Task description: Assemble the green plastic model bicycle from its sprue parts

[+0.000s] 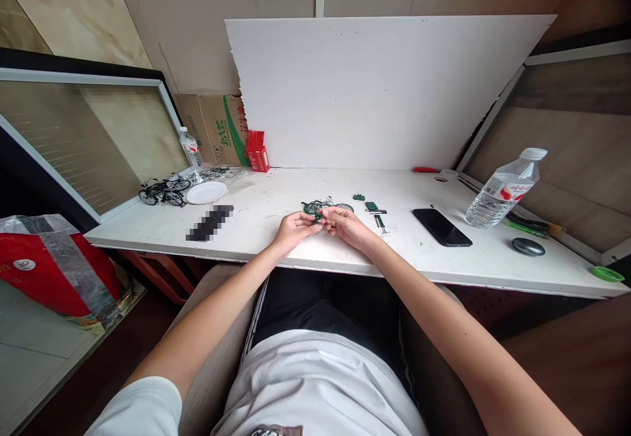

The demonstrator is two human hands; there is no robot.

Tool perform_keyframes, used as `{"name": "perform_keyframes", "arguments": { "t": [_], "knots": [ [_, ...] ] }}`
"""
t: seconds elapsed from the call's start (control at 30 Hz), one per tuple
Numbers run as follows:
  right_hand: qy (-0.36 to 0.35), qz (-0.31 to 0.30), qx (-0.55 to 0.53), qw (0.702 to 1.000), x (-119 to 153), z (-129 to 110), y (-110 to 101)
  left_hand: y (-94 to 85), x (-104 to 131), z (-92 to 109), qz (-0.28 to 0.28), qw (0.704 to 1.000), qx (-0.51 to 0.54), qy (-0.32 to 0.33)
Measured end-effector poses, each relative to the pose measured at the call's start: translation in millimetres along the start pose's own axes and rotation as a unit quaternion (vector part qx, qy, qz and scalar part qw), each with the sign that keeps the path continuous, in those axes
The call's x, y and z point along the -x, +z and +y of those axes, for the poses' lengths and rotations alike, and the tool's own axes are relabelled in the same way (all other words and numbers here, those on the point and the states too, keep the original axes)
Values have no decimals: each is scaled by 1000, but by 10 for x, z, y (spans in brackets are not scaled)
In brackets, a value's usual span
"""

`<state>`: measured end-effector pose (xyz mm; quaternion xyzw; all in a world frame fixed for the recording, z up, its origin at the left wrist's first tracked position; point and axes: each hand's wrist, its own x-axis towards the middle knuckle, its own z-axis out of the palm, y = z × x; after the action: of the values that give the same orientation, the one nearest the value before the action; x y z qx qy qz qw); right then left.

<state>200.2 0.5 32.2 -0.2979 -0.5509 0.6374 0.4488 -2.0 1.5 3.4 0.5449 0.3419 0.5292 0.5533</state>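
Observation:
Both hands meet over the table's front part, fingertips close together. My left hand is closed in a pinch on a small dark green model bicycle part. Touching the same part from the other side, my right hand is closed too, its thumb and forefinger pressed together. The fingers hide much of the part. Just behind the right hand lies a thin round wheel-like piece. To its right are a small green block, a green flat piece and a narrow green piece.
The white table holds black miniature bicycles and a white plate at left. Rightward are a phone, a water bottle and a dark mouse-like object. A white board leans behind, beside a red box.

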Motion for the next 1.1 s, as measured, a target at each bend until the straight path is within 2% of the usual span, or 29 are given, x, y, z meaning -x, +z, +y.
{"name": "perform_keyframes", "arguments": {
  "t": [0.43,0.7,1.1],
  "knots": [
    [22,-34,-2,999,-25,44,-50,-4,-13,-36,11,1000,-23,18],
    [58,-73,12,996,6,-12,-24,-27,-24,-62,-8,1000,-24,18],
    [90,-68,-11,994,4,-17,-80,-54,-41,-98,-27,997,-71,12]
  ]
}}
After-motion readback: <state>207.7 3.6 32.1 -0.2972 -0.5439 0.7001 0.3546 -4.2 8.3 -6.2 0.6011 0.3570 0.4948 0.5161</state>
